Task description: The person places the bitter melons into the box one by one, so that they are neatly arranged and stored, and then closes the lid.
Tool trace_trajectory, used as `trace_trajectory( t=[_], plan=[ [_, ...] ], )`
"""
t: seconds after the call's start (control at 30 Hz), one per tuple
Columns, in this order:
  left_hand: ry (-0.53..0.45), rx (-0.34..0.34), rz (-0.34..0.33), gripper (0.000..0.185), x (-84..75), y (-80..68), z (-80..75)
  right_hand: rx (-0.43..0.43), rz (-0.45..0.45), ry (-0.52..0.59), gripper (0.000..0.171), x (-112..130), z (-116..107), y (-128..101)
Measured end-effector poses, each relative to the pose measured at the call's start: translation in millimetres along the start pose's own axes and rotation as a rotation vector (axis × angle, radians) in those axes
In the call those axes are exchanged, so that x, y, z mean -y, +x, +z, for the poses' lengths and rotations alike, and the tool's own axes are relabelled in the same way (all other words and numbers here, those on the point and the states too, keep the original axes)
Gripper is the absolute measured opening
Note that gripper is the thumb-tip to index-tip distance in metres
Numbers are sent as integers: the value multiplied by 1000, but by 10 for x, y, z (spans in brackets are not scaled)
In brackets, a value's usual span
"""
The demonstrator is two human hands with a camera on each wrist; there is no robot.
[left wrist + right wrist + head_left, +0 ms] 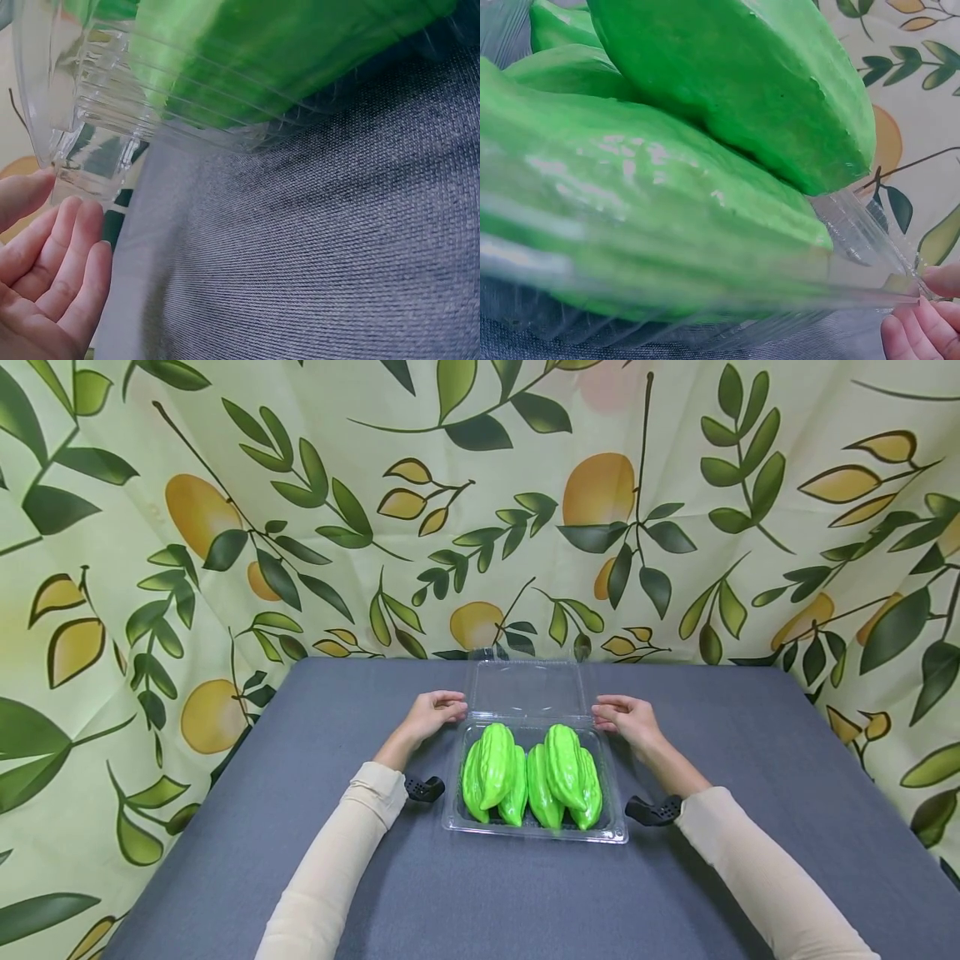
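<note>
A clear plastic clamshell container (536, 835) sits on the table with its see-through lid (528, 687) folded open at the back. Inside lie several bright green, ridged, tapered fruits (496, 764), shaped like bitter melons and stacked in two groups. At the container's left rear corner, by the hinge, my left hand (435, 714) pinches the plastic edge. Its thumb and fingertips (90, 214) meet the clear corner in the left wrist view. On the opposite rear corner my right hand (628, 720) pinches the edge between thumb and fingers (922, 330).
A dark blue-grey cloth covers the table (540, 902). Behind and along the sides hangs a cream curtain (525, 468) printed with leaves and orange fruit. Black camera mounts (654, 811) are worn at both wrists, close to the container's sides.
</note>
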State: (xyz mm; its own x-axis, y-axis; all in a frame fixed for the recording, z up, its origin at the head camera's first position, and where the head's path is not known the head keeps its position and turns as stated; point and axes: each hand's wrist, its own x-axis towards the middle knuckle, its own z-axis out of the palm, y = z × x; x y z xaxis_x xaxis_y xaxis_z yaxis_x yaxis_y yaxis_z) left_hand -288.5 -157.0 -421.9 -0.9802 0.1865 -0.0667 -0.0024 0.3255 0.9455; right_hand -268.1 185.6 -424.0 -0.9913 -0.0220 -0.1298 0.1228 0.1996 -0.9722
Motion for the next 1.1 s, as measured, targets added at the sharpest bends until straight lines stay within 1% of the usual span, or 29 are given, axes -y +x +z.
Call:
trace_trajectory(
  t=[0.27, 0.6, 0.77, 0.8, 1.0, 1.03, 1.1],
  plan=[
    [4, -33, 13, 36, 5, 1, 13, -18, 1, 29, 47, 38, 29, -39],
    [20, -63, 29, 35, -10, 0, 27, -29, -25, 67, 46, 58, 35, -60],
    [24, -78, 42, 33, -10, 2, 23, -36, -44, 52, 45, 72, 35, -62],
    [23, -78, 38, 33, -48, -23, 21, -36, -47, 52, 44, 78, 35, -62],
    [21, -95, 22, 34, -57, -15, 24, -40, -61, 61, 44, 89, 36, -57],
    [17, -99, 24, 34, -21, 11, 25, -42, -66, 57, 44, 88, 36, -58],
    [6, -101, 28, 34, -30, 4, 25, -45, -81, 46, 43, 91, 34, -68]
  ],
)
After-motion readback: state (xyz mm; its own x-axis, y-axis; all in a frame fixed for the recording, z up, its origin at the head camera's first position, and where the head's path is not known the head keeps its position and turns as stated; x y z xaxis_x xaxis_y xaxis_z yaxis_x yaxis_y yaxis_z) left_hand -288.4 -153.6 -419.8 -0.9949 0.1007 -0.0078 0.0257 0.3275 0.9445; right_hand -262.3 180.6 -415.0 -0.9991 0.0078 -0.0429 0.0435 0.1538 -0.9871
